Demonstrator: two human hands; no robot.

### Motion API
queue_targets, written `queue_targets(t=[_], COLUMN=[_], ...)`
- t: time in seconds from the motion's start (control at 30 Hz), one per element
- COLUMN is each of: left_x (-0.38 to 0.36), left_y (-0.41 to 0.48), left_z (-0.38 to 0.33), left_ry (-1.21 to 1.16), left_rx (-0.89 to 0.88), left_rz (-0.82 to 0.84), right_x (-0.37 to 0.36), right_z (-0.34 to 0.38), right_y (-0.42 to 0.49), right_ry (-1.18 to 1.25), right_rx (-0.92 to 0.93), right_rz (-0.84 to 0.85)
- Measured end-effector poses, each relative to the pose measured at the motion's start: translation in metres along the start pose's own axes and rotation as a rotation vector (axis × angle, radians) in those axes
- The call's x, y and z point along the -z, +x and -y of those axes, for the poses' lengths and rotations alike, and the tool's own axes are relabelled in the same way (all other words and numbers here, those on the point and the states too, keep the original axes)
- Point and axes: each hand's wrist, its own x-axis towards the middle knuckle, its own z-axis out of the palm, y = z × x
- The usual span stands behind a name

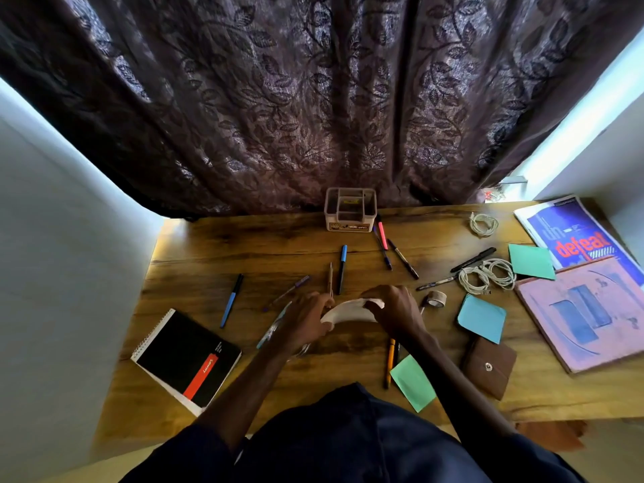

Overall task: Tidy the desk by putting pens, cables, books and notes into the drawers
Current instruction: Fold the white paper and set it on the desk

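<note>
Head view: both hands (306, 318) (395, 310) hold a bent white paper (348, 310)

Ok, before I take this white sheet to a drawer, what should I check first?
1. Grip on the sheet: ok. The left hand and right hand each pinch an end.
2. Sheet flat: not ok. It bows up in an arc.
3. Drawer open: cannot tell. No drawer is in view.
4. Pens cleared: not ok. Several lie on the desk, such as the blue pen.
5. Cables cleared: not ok. A cable lies by the pink book.
</note>
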Motion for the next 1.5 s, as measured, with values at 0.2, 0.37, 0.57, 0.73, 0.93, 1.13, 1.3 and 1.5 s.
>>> queue_targets(t=[0.2, 0.37, 0.57, 0.73, 0.93, 1.13, 1.3, 1.5], left_x=[-0.006, -0.011, -0.013, -0.013, -0.014, -0.016, -0.018, -0.018], left_y=[0.001, -0.001, -0.001, -0.001, 0.000, 0.001, 0.002, 0.002], left_z=[-0.004, -0.005, -0.005, -0.005, -0.004, -0.003, -0.002, -0.003], left_ry=[0.013, 0.001, -0.006, -0.015, -0.015, -0.023, -0.021, -0.002], left_rx=[-0.007, 0.016, 0.014, 0.012, 0.013, 0.013, 0.005, -0.008], left_rz=[-0.005, 0.026, 0.029, 0.022, 0.013, 0.007, 0.002, -0.003], right_x=[-0.019, -0.017, -0.013, -0.011, -0.010, -0.010, -0.015, -0.013], right_z=[-0.007, -0.012, -0.009, -0.006, -0.004, -0.006, -0.013, -0.009], right_y=[-0.016, -0.016, -0.017, -0.018, -0.018, -0.028, -0.037, -0.026], right_ry=[0.040, 0.017, 0.013, 0.004, -0.023, 0.009, -0.021, -0.013], right_rx=[0.028, -0.001, -0.002, 0.029, 0.052, 0.078, 0.100, 0.090], right_rz=[-0.001, 0.045, 0.064, 0.042, 0.028, -0.047, -0.020, -0.012])
